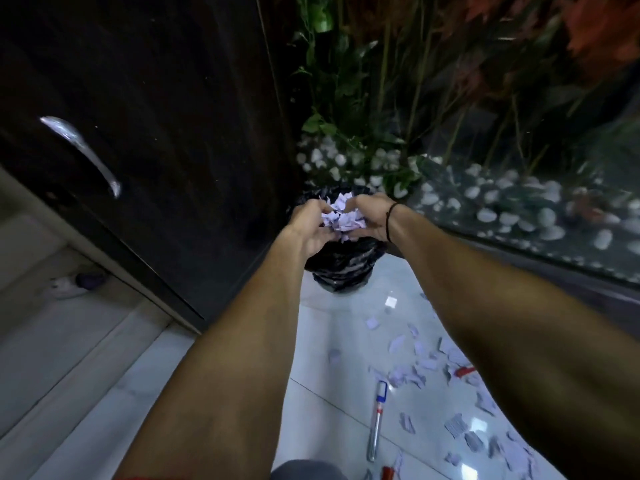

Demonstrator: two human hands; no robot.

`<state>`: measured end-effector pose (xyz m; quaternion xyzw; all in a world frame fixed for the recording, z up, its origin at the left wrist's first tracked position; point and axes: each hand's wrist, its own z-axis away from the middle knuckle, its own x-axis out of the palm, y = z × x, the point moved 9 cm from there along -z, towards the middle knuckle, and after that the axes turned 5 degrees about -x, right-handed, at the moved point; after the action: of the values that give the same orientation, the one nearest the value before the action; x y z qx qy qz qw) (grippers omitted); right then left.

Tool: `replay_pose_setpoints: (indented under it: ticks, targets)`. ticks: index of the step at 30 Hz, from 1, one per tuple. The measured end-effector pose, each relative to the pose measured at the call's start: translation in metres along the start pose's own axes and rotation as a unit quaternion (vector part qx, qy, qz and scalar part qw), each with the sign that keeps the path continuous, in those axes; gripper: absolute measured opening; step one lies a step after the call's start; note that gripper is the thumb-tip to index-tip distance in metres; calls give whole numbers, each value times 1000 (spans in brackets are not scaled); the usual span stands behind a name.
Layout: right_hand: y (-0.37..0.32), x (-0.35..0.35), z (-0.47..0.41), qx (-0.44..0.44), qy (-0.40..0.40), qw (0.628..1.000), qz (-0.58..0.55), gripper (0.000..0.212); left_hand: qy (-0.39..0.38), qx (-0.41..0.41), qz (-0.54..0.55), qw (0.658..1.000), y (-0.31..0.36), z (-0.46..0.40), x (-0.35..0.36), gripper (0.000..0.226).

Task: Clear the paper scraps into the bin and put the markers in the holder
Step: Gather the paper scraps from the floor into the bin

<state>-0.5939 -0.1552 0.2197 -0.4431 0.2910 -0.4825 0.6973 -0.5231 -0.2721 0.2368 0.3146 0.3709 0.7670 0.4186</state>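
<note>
I have my left hand (309, 226) and right hand (370, 216) cupped together around a heap of paper scraps (341, 216), right over the bin (341, 268). More scraps (429, 367) and a marker (377, 419) lie on the floor (332, 341).

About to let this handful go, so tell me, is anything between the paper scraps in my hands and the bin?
Nothing visible. Both hands, left hand and right hand, cup the paper scraps directly over the open mouth of the bin, lined with a black bag. No lid or other object shows between them.
</note>
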Motion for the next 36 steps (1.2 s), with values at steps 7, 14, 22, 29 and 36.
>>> replay_pose_setpoints:
  ticks: [7, 14, 22, 29, 36]
  targets:
    - [6, 11, 9, 18, 11, 999, -33, 12, 23, -38, 54, 998, -11, 0, -20, 24]
    - [20, 0, 66, -40, 39, 997, -55, 25, 6, -10, 30, 1000, -30, 39, -8, 35]
    - [158, -63, 142, 48, 126, 991, 13, 27, 14, -75, -162, 984, -145, 52, -23, 24]
    - [275, -98, 195, 140, 185, 972, 42, 17, 32, -100, -491, 865, -226, 22, -55, 30]
    - [341, -135, 222, 163, 249, 955, 9, 13, 84, -136, -568, 808, -283, -2, -79, 50]
